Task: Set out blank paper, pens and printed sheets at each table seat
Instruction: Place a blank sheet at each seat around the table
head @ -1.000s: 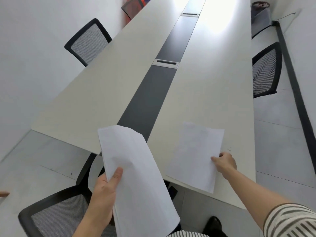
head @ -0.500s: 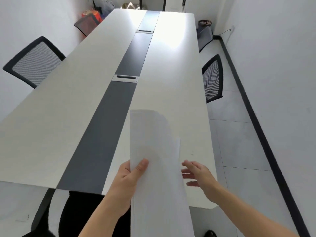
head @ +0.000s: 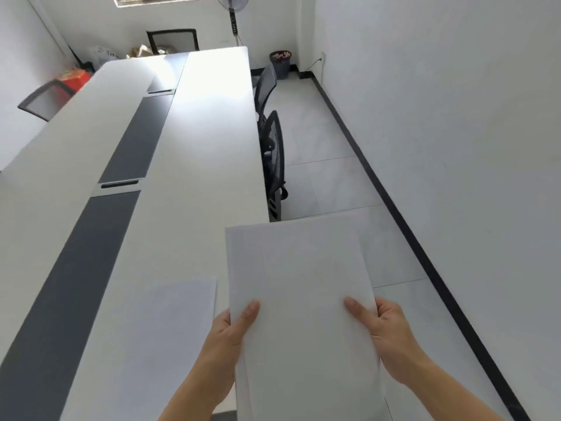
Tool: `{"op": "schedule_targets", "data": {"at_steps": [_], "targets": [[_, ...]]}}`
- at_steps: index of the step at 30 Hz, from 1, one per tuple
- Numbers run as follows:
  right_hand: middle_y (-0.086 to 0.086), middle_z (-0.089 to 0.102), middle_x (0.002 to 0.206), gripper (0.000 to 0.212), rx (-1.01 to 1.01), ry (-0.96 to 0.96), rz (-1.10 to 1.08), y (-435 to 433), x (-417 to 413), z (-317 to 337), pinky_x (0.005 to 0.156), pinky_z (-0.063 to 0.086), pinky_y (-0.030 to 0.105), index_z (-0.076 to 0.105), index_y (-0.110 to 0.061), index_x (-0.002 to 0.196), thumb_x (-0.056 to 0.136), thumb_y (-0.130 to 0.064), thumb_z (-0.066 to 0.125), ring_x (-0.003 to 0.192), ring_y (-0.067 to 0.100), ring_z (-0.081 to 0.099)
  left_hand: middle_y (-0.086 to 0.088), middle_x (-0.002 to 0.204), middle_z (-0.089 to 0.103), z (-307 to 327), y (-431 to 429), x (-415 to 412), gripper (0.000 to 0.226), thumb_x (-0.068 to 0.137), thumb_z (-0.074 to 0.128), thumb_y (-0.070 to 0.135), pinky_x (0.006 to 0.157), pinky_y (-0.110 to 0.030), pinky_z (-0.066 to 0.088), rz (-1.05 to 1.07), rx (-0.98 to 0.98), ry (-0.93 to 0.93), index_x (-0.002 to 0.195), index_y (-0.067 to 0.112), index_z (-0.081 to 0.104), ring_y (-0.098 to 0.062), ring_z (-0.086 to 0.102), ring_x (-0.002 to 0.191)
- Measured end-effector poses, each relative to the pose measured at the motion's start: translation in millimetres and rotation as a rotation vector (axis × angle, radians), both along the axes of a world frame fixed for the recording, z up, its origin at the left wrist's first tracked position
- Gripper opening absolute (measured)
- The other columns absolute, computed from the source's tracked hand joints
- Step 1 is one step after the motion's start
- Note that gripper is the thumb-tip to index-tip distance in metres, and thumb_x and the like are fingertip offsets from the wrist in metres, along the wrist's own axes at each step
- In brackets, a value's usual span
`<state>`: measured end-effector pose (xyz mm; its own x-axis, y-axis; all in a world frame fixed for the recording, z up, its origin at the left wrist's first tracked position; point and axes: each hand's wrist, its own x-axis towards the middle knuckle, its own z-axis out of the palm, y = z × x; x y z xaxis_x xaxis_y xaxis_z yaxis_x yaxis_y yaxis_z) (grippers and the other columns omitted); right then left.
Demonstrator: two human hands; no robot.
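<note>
both hands grip a stack of paper at five o'clock: the left hand pinches its left edge with thumb on top, the right hand its right edge. a single sheet lies flat on the table at seven o'clock, just beside the stack. two chairs stand at the table's right edge toward one o'clock.
</note>
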<state>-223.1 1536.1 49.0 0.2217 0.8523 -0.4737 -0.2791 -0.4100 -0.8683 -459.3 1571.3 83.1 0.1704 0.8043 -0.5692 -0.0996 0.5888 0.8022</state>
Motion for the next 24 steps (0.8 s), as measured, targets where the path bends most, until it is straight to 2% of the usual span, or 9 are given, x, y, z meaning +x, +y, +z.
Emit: {"op": "schedule_targets", "data": {"at_steps": [4,7,11,15,19,21,24], "targets": [[0.016,0.077,0.090,0.020,0.037,-0.039,-0.044,2,61,0,0.064,0.061,0.036,0.072,0.000,0.097,0.090,-0.017,0.063,0.081,0.033,0.075,-0.015,0.100,0.076,-3,15,63,0.035,0.086,0.057,0.032,0.078,-0.042,0.058,-0.023,-0.031,0.002,0.106,0.005,0.068,-0.031,0.073,0.088],[0.010,0.078,0.084,0.013,0.067,-0.145,-0.141,16,95,-4,0.064,0.061,0.037,0.073,-0.005,0.091,0.088,-0.016,0.068,0.076,0.030,0.075,-0.012,0.099,0.076,-6,35,102,0.033,0.091,0.053,0.032,0.072,-0.038,0.059,-0.054,-0.037,0.010,0.105,0.006,0.068,-0.028,0.074,0.087],[0.005,0.078,0.081,0.007,0.078,-0.207,-0.232,44,133,-9,0.059,0.059,0.029,0.073,-0.009,0.089,0.088,-0.014,0.068,0.072,0.023,0.075,-0.015,0.102,0.075,-13,73,144,0.037,0.092,0.053,0.033,0.083,-0.044,0.056,-0.049,-0.075,0.018,0.109,0.002,0.067,-0.031,0.073,0.092],[0.002,0.078,0.081,0.007,0.094,-0.258,-0.288,97,184,-13,0.059,0.058,0.025,0.073,-0.011,0.089,0.089,-0.013,0.067,0.072,0.021,0.075,-0.017,0.100,0.075,-23,138,197,0.038,0.085,0.059,0.031,0.086,-0.047,0.055,-0.071,-0.071,0.003,0.108,0.001,0.067,-0.032,0.073,0.090],[0.002,0.078,0.083,0.009,0.125,-0.273,-0.306,163,230,-4,0.058,0.057,0.023,0.073,-0.010,0.094,0.089,-0.014,0.067,0.074,0.019,0.075,-0.017,0.101,0.075,-20,213,244,0.034,0.090,0.059,0.025,0.085,-0.045,0.055,-0.098,-0.074,-0.035,0.112,0.000,0.064,-0.033,0.072,0.092],[0.004,0.078,0.084,0.009,0.140,-0.254,-0.315,198,247,8,0.061,0.058,0.028,0.072,-0.009,0.093,0.087,-0.015,0.067,0.075,0.022,0.075,-0.017,0.099,0.075,-10,251,262,0.032,0.090,0.058,0.025,0.078,-0.043,0.057,-0.108,-0.057,-0.060,0.109,0.000,0.064,-0.031,0.074,0.087],[0.011,0.077,0.092,0.021,0.157,-0.151,-0.328,245,273,13,0.075,0.060,0.043,0.071,-0.008,0.098,0.081,-0.019,0.069,0.085,0.031,0.074,-0.016,0.099,0.075,1,302,284,0.033,0.090,0.055,0.029,0.067,-0.038,0.061,-0.123,-0.016,-0.086,0.106,0.002,0.066,-0.030,0.074,0.086]]}}
